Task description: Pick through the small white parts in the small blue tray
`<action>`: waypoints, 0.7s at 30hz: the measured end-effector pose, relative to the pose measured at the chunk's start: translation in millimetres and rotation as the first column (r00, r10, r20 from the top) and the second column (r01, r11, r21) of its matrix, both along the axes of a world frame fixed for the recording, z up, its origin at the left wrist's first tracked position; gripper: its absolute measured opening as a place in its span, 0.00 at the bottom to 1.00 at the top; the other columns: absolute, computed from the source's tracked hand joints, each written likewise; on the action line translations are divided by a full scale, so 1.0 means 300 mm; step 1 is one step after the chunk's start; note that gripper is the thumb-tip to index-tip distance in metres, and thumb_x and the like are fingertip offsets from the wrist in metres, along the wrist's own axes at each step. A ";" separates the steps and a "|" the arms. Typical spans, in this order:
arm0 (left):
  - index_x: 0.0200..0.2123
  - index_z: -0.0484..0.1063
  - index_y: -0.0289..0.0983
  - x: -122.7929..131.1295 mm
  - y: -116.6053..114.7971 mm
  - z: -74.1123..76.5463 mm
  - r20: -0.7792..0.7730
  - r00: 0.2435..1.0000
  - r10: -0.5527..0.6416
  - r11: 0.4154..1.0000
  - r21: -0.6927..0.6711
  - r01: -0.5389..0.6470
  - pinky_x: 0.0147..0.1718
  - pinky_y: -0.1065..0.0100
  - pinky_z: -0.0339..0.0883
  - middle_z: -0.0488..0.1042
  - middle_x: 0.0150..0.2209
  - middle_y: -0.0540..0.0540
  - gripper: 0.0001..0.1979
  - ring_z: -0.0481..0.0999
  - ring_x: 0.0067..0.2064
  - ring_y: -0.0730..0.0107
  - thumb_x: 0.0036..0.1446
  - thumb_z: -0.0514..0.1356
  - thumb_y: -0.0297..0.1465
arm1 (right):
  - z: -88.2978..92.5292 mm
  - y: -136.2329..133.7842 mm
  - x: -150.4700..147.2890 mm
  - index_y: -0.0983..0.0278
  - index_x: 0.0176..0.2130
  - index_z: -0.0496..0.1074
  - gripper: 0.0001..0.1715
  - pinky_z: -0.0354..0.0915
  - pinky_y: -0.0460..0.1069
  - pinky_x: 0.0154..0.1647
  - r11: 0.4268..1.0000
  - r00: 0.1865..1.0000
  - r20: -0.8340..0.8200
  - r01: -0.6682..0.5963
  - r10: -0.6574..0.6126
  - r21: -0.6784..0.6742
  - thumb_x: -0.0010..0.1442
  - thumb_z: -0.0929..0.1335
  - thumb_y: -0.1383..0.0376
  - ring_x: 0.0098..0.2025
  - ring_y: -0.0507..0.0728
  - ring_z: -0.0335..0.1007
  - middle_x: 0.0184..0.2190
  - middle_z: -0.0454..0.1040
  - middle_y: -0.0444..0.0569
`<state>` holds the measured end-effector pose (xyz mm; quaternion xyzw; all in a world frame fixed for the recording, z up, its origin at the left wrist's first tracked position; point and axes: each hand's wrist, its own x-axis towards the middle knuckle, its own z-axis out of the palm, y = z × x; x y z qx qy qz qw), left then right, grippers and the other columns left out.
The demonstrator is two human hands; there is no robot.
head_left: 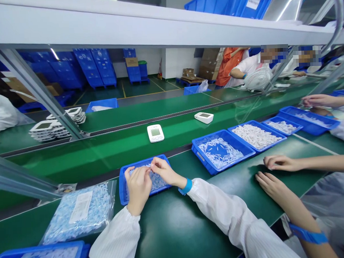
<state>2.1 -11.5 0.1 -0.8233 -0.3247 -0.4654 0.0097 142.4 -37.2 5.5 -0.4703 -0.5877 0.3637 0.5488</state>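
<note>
Both of my hands are raised over a blue tray (122,189) of small pale-blue pieces, their fingertips almost meeting. My left hand (138,184) has thumb and index finger pinched together; what lies between them is too small to make out. My right hand (164,170), with a blue band at the wrist, is also pinched, on something too tiny to name. A clear bag of light-blue pieces (81,211) lies left of the tray. Beyond the tray, a white device with a screen (155,133) rests on the green belt.
Right of my tray stand blue bins of small parts (220,151), (257,135). A co-worker's hands (278,178) are on the table at the right. Another white device (204,117) sits on the belt. Metal posts and a shelf (157,22) frame the bench. Another tray (80,247) is bottom left.
</note>
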 end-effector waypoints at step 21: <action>0.39 0.72 0.37 -0.006 -0.015 0.024 -0.137 0.989 0.052 0.992 -0.109 -0.067 0.46 0.58 0.53 0.78 0.37 0.45 0.11 0.75 0.36 0.66 0.63 0.49 0.27 | 0.015 0.005 -0.014 0.65 0.21 0.60 0.27 0.51 0.46 0.25 0.998 0.977 -0.215 -0.013 -0.001 -0.063 0.58 0.64 0.47 0.22 0.48 0.51 0.18 0.57 0.40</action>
